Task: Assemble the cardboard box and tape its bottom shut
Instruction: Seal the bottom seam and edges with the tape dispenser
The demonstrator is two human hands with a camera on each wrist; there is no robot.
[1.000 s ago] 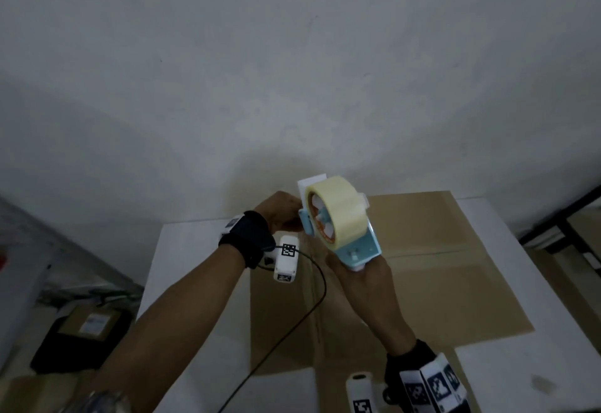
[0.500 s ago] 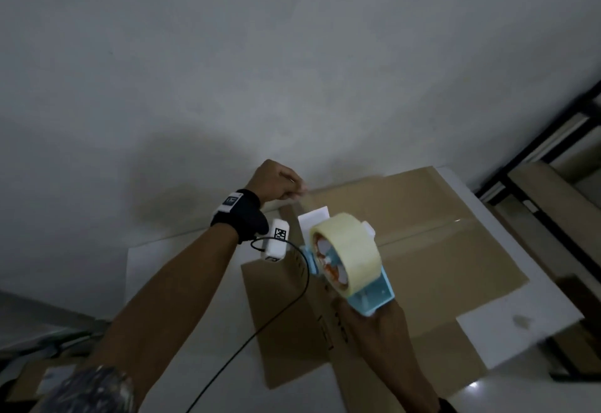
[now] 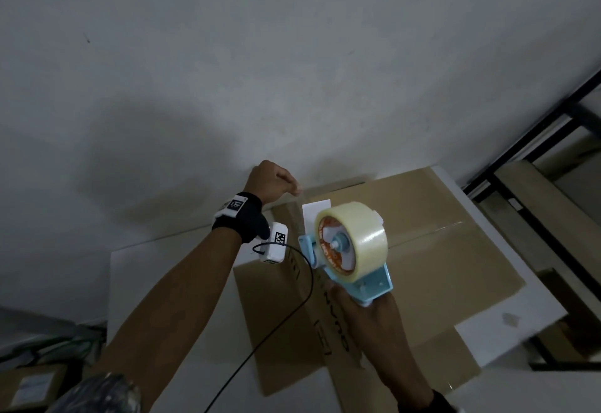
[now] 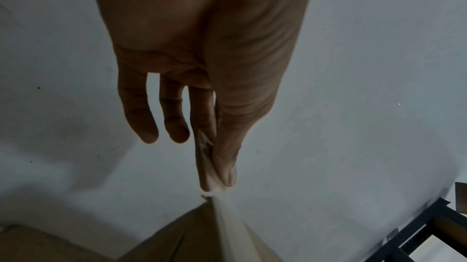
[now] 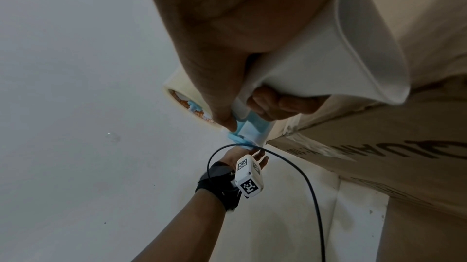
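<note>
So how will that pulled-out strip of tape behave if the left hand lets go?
The tape strip, pinched by the left hand, looks thin and floppy, so it would probably curl or sag. Being adhesive, it may stick to the cardboard box crooked.

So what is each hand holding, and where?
Right hand grips the tape dispenser by its handle; left hand pinches the tape's free end.

Right hand [image 3: 374,318] on tape dispenser [image 3: 353,250]: fingers under the handle hidden in head view; wrist cut by bottom edge. Dispenser's blade end hidden behind the roll. Left hand [image 4: 202,86] pinch: tape strip [image 4: 227,226] blurred below fingertips. Cardboard box [image 3: 455,250]: near flap runs off frame below the grip; printed lettering unreadable.
</note>
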